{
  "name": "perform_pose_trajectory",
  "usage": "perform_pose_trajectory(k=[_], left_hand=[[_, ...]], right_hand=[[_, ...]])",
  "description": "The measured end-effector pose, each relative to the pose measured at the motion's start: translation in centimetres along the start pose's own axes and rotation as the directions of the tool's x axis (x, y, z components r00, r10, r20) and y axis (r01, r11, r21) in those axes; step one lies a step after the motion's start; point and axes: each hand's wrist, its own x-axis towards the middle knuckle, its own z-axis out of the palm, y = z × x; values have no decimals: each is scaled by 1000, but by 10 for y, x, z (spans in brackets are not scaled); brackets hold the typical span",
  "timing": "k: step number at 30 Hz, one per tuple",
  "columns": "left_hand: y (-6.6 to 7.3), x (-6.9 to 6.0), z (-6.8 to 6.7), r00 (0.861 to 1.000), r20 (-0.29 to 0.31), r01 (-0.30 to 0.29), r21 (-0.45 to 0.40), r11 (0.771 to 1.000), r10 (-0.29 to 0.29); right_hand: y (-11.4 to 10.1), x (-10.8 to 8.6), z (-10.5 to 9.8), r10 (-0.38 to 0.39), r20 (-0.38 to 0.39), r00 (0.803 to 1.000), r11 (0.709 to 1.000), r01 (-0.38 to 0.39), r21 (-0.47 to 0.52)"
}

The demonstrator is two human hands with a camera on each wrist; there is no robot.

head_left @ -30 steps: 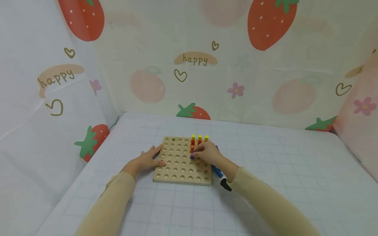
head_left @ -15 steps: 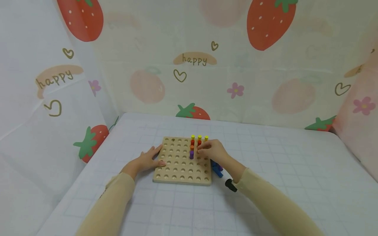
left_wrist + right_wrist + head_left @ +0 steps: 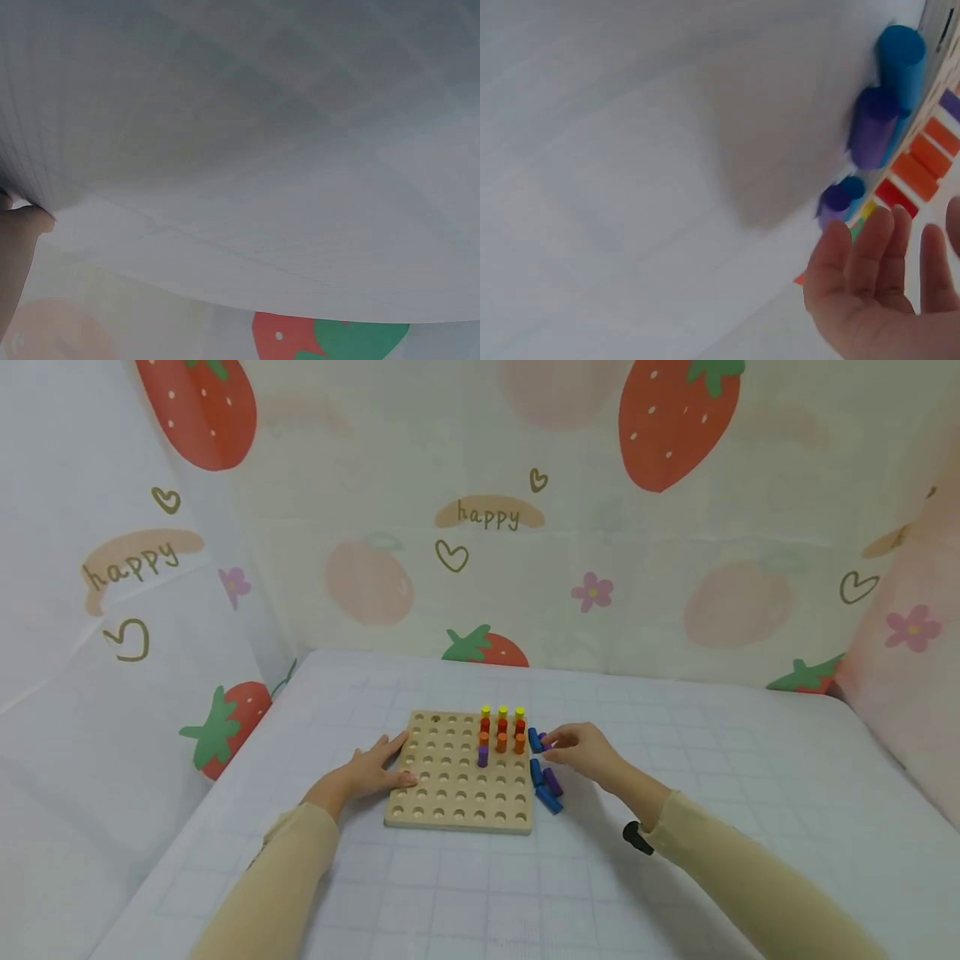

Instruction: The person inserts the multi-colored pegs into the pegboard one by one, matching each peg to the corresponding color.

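Left hand (image 3: pixel 367 772) lies spread at left edge of pegboard (image 3: pixel 442 821), thumb on top — likely to steady it. Right hand (image 3: pixel 588 753), fingers loosely parted, nears a purple peg (image 3: pixel 835 202); blue pegs (image 3: pixel 536 772) lie along the board's right side — short reach, presumably.

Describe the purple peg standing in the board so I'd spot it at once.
On the white table lies a wooden board full of holes, with coloured pegs at its far right corner. The purple peg stands just in front of the leftmost orange peg. It is the only purple one in the board.
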Motion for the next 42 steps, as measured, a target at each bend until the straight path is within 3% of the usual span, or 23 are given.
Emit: perform_pose_trajectory(k=[4, 9, 17, 31, 42], left_hand=[[-1, 0, 1, 1000, 3, 5, 0, 1000, -5], [-2, 0, 1, 1000, 3, 15, 2, 1000, -15], [-2, -2, -1, 1000, 4, -2, 2, 1000, 2], [2, -3, -1, 1000, -1, -4, 7, 1000, 4], [2, -2, -1, 1000, 3, -6, 20, 1000, 6]], right_hand=[[12, -1, -8, 9, 108, 994, 999, -4, -54], [23, 1, -13, 27, 246, 969, 998, -13, -59], [27, 6, -16, 18, 338, 941, 999, -5, -41], [28, 9, -16, 24, 345, 938, 998, 0, -68], [24, 8, -9, 42, 271, 962, 988, 0, -152]])
